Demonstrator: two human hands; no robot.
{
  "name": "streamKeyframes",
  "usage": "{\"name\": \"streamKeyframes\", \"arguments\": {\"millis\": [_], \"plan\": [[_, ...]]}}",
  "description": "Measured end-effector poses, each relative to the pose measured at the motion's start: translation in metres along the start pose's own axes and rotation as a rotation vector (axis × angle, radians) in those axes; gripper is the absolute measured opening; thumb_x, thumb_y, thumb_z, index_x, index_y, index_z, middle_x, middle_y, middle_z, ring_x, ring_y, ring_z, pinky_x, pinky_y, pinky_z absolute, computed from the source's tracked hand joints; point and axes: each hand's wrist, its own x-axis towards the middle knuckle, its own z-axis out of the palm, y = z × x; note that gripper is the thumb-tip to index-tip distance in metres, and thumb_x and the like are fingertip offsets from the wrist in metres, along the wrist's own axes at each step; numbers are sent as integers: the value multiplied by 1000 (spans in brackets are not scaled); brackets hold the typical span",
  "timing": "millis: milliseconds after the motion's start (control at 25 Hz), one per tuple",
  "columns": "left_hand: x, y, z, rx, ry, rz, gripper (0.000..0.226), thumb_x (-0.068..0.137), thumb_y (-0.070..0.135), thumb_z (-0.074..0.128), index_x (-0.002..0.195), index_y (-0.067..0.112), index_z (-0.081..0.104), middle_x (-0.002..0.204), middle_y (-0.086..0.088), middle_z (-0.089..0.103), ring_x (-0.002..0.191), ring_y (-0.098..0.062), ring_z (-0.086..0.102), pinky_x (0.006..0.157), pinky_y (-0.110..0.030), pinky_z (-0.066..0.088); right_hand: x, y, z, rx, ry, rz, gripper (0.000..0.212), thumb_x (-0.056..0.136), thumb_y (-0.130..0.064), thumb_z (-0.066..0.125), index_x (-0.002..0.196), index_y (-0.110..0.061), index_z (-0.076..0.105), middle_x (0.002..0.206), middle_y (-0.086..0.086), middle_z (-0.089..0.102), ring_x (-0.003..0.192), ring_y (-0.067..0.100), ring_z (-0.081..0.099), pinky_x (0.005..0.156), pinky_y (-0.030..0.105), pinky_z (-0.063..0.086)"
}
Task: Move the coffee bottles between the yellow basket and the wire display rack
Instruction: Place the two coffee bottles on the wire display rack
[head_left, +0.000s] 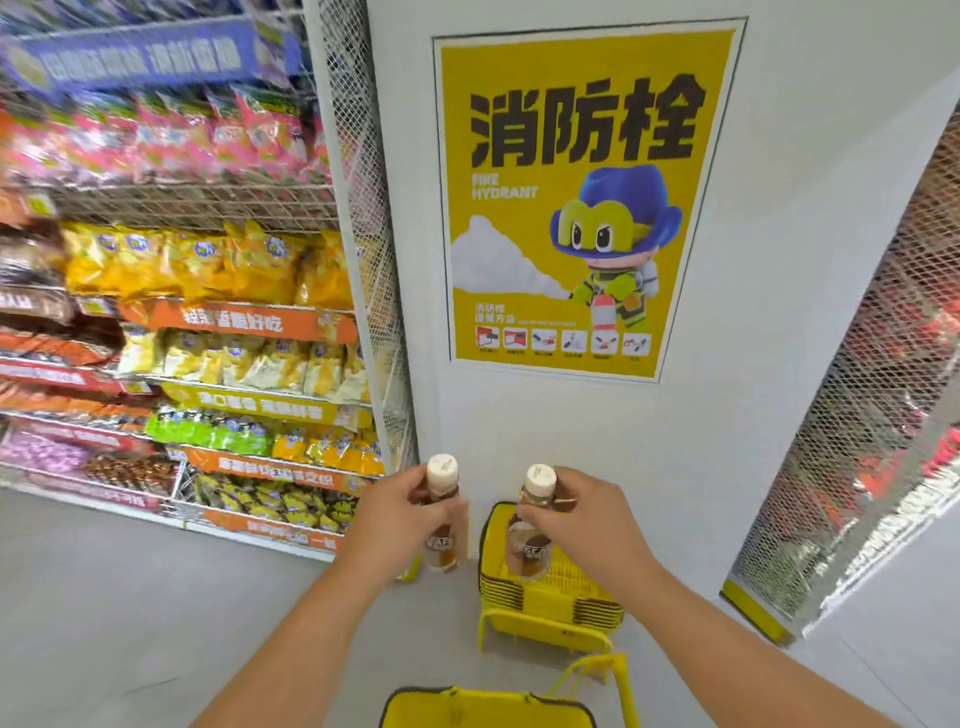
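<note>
My left hand (400, 519) grips a coffee bottle (442, 512) with a cream cap, held upright in front of me. A second coffee bottle (531, 525) of the same kind stands upright in the grip of my right hand (582, 525). Both bottles hang in the air above the floor, about chest-width apart. The yellow basket (485, 704) sits at the bottom edge of the view, below my forearms, with its handle raised at the right. The wire display rack (343, 218) stands to the left, filled with snack bags.
A stack of yellow baskets (550, 597) stands on the floor against a white wall with a yellow fire hydrant poster (576, 197). Another wire mesh rack (872, 415) runs along the right. Grey floor (130, 597) stretches to the left.
</note>
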Motion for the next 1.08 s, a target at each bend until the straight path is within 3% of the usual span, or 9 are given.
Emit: {"name": "streamKeyframes", "arguments": {"millis": [200,480,760,880,1080], "plan": [[-45,32,-28,-29,192,-84,18,77,26,86,92,23,78,86,10,78,82,-5,71,77,-27,55,11,-30,-7,74,-164,-127,25,75,-19,87,94,-32,77,88,-13,77,85,-1,70,75,19,55],[-137,55,-103,84,461,-202,18,77,29,86,92,26,78,89,10,77,83,-3,70,67,-18,46,-4,-100,36,126,-429,-279,21,72,-30,89,88,-27,76,87,-4,77,93,18,74,82,43,61],[-240,58,-177,149,698,-352,18,77,29,86,92,25,78,88,9,76,83,-7,69,65,-22,48,-53,-185,93,218,-707,-452,16,78,-25,88,88,-27,76,83,-10,76,72,-1,64,56,9,45],[-289,54,-209,161,797,-398,20,76,32,86,93,25,78,88,9,75,82,-9,68,64,-22,46,-86,-218,123,270,-815,-497,15,76,-22,89,84,-26,77,80,-9,77,75,4,68,68,22,56],[-367,51,-258,247,934,-454,24,75,41,86,94,29,78,91,10,76,88,-8,69,73,-26,54,-149,-270,164,283,-950,-568,21,78,-27,89,96,-26,79,88,-10,78,83,4,71,66,19,52]]}}
